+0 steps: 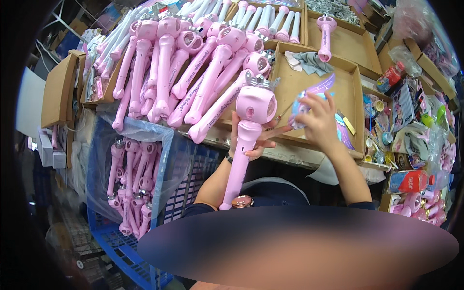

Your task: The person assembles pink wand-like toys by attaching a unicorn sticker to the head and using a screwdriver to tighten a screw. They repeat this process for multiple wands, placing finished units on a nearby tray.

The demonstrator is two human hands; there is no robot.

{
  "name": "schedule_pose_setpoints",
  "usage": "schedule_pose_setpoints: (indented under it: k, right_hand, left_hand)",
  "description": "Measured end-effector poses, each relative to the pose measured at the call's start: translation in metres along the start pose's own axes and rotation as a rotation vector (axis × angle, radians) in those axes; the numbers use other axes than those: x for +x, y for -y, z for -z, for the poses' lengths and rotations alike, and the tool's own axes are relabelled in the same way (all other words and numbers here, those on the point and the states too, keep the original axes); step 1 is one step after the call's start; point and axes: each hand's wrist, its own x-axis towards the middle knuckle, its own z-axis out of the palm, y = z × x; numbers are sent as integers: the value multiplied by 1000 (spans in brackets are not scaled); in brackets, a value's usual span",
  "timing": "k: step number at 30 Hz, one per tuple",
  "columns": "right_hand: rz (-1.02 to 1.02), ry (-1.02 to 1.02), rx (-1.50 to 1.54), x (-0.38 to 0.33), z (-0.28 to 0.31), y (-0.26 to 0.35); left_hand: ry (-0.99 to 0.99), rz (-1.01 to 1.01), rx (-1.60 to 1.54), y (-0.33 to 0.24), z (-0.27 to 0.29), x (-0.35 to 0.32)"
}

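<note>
— Where's the wand?
— The left hand [251,145] is wrapped around the pink wand [244,145], upright at the worktop's [290,153] near edge.
— The other?
— The right hand [319,123] pinches a translucent wing piece [314,94] over the cardboard tray [290,84].

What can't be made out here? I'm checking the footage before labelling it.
Head view:
- Left hand: palm hidden behind pink wand.
- Right hand: its fingers cover much of the winged piece.
- Lap area: blurred.
- Bottle: details too small.
- Picture corners: black, cut off by fisheye rim.

Glossy pink plastic wand [244,140] — silvery crown; matt brown cardboard tray [350,92]; grey cloth rag [311,62]
</note>
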Motion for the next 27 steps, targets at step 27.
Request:
schedule_pose_setpoints:
  k: [27]
  right_hand:
    - [-1085, -121, 1302, -34, 12, 63]
  left_hand:
    - [-458, -162, 589, 21, -25, 11]
